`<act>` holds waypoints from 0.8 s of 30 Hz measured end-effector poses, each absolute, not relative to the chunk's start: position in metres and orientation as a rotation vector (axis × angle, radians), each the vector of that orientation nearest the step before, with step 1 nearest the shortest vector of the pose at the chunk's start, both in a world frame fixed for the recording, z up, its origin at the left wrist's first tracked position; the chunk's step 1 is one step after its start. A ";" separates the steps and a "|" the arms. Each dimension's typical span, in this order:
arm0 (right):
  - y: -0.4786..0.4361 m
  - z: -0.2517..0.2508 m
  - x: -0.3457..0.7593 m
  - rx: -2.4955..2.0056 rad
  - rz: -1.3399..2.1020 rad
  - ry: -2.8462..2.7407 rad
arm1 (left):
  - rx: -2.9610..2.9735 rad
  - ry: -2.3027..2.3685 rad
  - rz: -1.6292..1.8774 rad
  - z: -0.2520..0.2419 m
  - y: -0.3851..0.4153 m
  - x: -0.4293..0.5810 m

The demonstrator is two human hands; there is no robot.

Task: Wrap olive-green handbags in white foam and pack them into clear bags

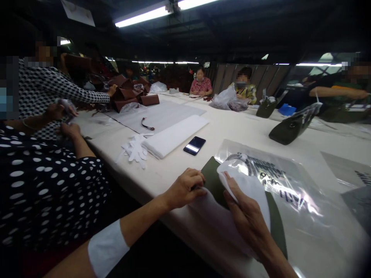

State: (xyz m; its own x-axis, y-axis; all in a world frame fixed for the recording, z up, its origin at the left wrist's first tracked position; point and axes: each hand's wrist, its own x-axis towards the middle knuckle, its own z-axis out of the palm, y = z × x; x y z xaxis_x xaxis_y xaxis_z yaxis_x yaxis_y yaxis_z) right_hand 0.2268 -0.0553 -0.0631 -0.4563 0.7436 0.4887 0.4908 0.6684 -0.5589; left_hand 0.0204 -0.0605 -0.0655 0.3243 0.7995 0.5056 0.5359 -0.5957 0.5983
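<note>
Wrapping seems the current step: at the left edge of the smooth olive-green bag on the cream desk, the left hand pinches a soft white sheet; over the bag, the right hand lies against it, grip unclear. Next likely calls for smoothing.

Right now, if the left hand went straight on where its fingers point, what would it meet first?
The left hand would probably meet the dark green panel, right at its fingertips; whether they touch is unclear.
</note>
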 end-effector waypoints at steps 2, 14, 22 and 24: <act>-0.054 -0.066 0.224 -0.856 0.346 -2.217 | 2.207 1.251 1.107 -0.065 -0.058 0.021; -0.056 -0.073 0.214 -0.518 0.053 -2.514 | 1.940 1.252 1.152 -0.091 -0.055 0.028; -0.054 -0.072 0.220 -0.630 0.267 -2.443 | 1.810 1.092 1.116 -0.090 -0.063 0.004; -0.054 -0.074 0.222 -0.657 0.298 -2.437 | 1.819 1.009 1.090 -0.092 -0.070 -0.005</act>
State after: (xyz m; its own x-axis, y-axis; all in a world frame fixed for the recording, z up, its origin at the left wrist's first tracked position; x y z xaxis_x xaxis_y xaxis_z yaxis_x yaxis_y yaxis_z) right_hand 0.2216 -0.0537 -0.0741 -0.7031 0.5190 0.4862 0.3864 0.8527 -0.3515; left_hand -0.0050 -0.0697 -0.0918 0.3191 0.8971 0.3057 0.2351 -0.3874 0.8914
